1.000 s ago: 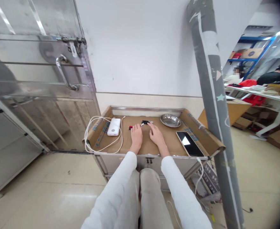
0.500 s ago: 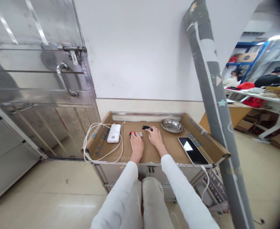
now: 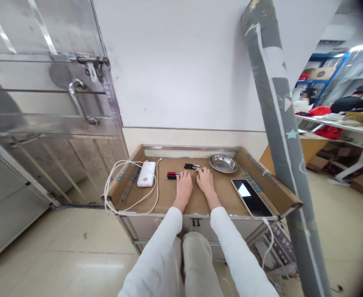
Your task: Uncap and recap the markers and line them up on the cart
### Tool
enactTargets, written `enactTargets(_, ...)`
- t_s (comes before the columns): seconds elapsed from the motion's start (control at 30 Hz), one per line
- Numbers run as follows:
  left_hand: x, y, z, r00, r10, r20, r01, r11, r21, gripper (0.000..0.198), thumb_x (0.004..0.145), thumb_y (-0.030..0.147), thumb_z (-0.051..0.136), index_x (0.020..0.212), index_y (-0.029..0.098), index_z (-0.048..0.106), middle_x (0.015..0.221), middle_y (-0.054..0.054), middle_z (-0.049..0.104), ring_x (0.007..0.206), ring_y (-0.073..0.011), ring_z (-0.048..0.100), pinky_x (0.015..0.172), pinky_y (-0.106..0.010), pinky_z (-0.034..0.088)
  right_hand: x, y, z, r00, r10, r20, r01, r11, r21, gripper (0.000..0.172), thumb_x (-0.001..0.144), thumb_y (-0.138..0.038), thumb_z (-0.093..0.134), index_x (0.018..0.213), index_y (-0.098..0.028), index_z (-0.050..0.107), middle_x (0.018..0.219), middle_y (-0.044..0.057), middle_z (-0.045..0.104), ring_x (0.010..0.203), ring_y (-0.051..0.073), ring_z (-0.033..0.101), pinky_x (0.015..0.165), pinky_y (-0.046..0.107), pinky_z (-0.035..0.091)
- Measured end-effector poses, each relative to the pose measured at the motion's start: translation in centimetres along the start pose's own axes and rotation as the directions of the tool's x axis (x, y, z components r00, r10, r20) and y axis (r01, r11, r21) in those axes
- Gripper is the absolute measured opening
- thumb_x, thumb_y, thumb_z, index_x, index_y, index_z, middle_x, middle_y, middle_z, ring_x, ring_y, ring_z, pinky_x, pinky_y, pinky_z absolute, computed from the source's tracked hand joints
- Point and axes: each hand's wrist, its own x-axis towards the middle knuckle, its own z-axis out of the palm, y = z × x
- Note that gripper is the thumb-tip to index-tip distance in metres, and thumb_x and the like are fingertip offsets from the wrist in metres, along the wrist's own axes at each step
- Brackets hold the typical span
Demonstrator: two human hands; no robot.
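Note:
On the brown cardboard tray top, my left hand rests with its fingers bent downward, beside the right ends of a small group of slim red and black pen-like pieces. Its thumb side seems to touch them. My right hand lies a little to the right, fingers apart, its index finger reaching toward several slim black pen-like pieces with silvery ends. Whether that finger touches them I cannot tell. Their exact kind is too small to make out.
A white power bank with a looped white cable lies left. At right are a round steel dish and a phone. Raised cardboard walls edge the tray. A grey patterned roll leans on the right; people sit beyond it.
My left hand has slid right off the red and black pieces, uncovering them. My right hand has drawn back slightly from the black pieces, whose silvery ends now show.

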Motion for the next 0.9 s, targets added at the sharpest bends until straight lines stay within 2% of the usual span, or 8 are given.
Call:
enactTargets(0.07, 0.5, 0.0, 0.2, 1.0, -0.004, 0.008, 0.004, 1.0, 0.002, 0.031, 0.09, 0.011, 0.032, 0.108, 0.012, 0.057, 0.106, -0.012, 0.059, 0.103, -0.0246, 0.05, 0.09, -0.04, 0.04, -0.1, 0.0, 0.0, 1.0, -0.003, 0.004, 0.003, 1.0, -0.016, 0.031, 0.083, -0.012, 0.042, 0.109, -0.02, 0.059, 0.104, 0.009, 0.054, 0.096, 0.022, 0.046, 0.084, 0.031, 0.034)
enactTargets(0.23, 1.5, 0.5, 0.7, 1.0, -0.018, -0.008, 0.019, 0.999, 0.026, 0.032, 0.091, 0.009, 0.032, 0.112, 0.012, 0.056, 0.109, -0.013, 0.058, 0.105, -0.0249, 0.048, 0.091, -0.04, 0.038, -0.5, 0.0, 0.1, 1.0, 0.015, -0.003, -0.015, 0.999, -0.048, 0.043, 0.086, -0.015, 0.042, 0.127, -0.026, 0.05, 0.114, 0.009, 0.052, 0.1, 0.022, 0.045, 0.084, 0.033, 0.033)
enactTargets(0.5, 2.0, 0.7, 0.7, 0.999, -0.034, 0.042, 0.034, 0.999, 0.013, 0.028, 0.092, 0.01, 0.032, 0.103, 0.012, 0.058, 0.104, -0.012, 0.058, 0.101, -0.0247, 0.05, 0.086, -0.039, 0.039, -0.9, 0.0, -0.3, 1.0, 0.031, -0.002, -0.031, 0.999, -0.006, 0.026, 0.087, -0.016, 0.042, 0.106, -0.021, 0.06, 0.101, 0.009, 0.055, 0.095, 0.021, 0.047, 0.083, 0.032, 0.033)
enactTargets(0.9, 1.9, 0.6, 0.8, 0.997, -0.026, 0.078, 0.03, 0.999, -0.044, 0.025, 0.093, 0.013, 0.033, 0.1, 0.014, 0.057, 0.104, -0.011, 0.058, 0.099, -0.0236, 0.049, 0.087, -0.037, 0.037, -0.7, 0.9, 0.4, 0.999, -0.004, -0.034, 0.008, 0.994, 0.108, 0.024, 0.086, -0.015, 0.045, 0.1, -0.019, 0.064, 0.094, 0.009, 0.057, 0.088, 0.02, 0.049, 0.082, 0.03, 0.034)
